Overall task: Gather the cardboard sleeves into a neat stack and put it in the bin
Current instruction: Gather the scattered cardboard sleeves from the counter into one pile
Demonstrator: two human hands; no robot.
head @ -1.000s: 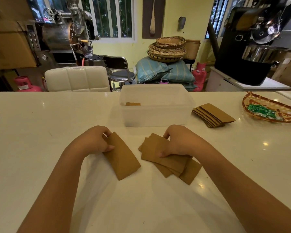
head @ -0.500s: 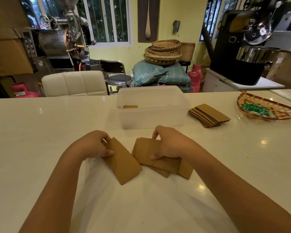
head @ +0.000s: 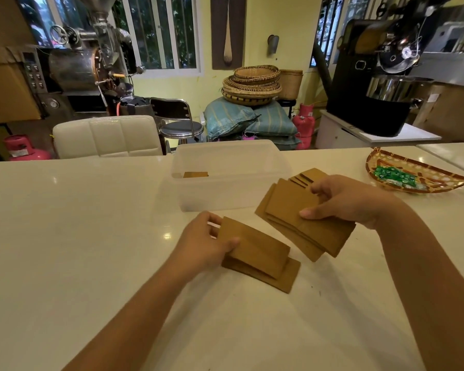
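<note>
Left hand: my left hand (head: 204, 242) pinches a small pair of sleeves (head: 257, 254) at their left end, thumb pressed on top, fingers curled behind; the lower sleeve's near edge rests on the counter (head: 78, 236).
Right hand: my right hand (head: 343, 200) grips a larger fan of sleeves (head: 295, 218), thumb flat on the top face, fingers wrapped over the far edge; the fan is tilted and looks lifted clear of the counter.
Alignment: neither bundle is square. The right bundle is splayed, edges stepped at both its left and near ends. The left pair is offset, the bottom sleeve jutting out to the right.
Spare sleeves: a further pile (head: 306, 176) shows just past my right fingers, beside the bin's right wall; mostly hidden, count not readable.
Bin: clear plastic bin (head: 231, 194) stands at the far centre of the counter, just beyond both hands. One sleeve (head: 195, 174) already lies inside at its left.
Other items: a woven tray (head: 423, 180) with green packets sits far right, well apart from the work.
Step in hand: gathering, in my judgement. Two bundles held apart, not yet joined, nothing yet neat.
Progress: early to middle; stack unformed, bin nearly empty.
Next move calls for: bringing the right fan onto the left pair, then tapping the edges on the counter to square them before any lift towards the bin.
Risk: the loose fan may shed a sleeve if my thumb eases.
</note>
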